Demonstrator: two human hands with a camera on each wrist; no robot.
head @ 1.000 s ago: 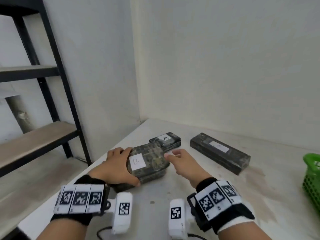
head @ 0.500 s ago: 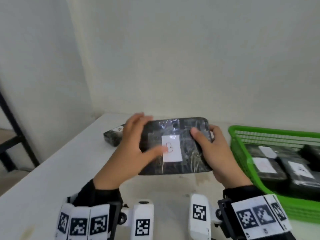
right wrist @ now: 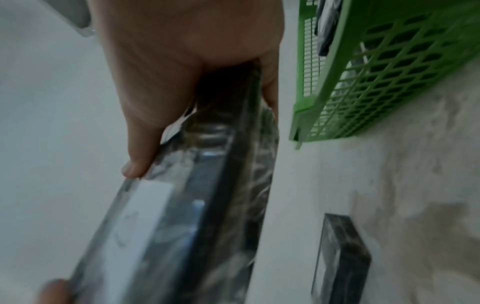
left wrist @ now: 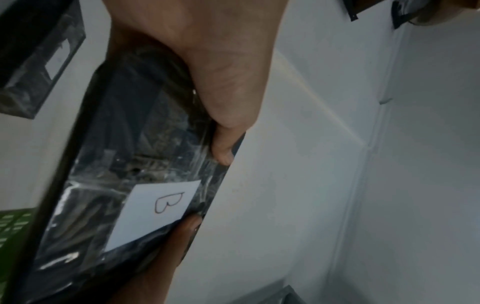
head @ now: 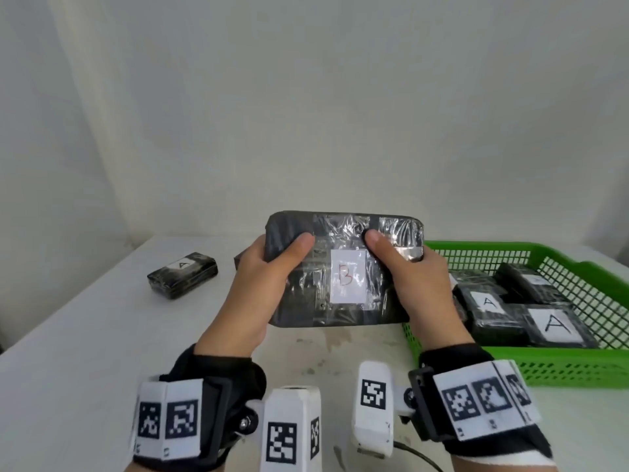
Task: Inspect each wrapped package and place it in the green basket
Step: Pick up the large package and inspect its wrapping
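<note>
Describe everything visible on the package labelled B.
The package labelled B is a flat dark block with rounded corners, wrapped in shiny, crinkled clear film. A white paper label on its broad face carries a handwritten B. It is held up off the table, face toward the head camera, long side level. The left hand and right hand grip its two ends, thumbs on the front. It sits left of the green basket.

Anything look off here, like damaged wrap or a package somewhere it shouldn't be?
Nothing stands out. The B package is held up by the left hand and right hand, wrap crinkled but intact. An A package waits on the table; others lie in the green basket.
</note>
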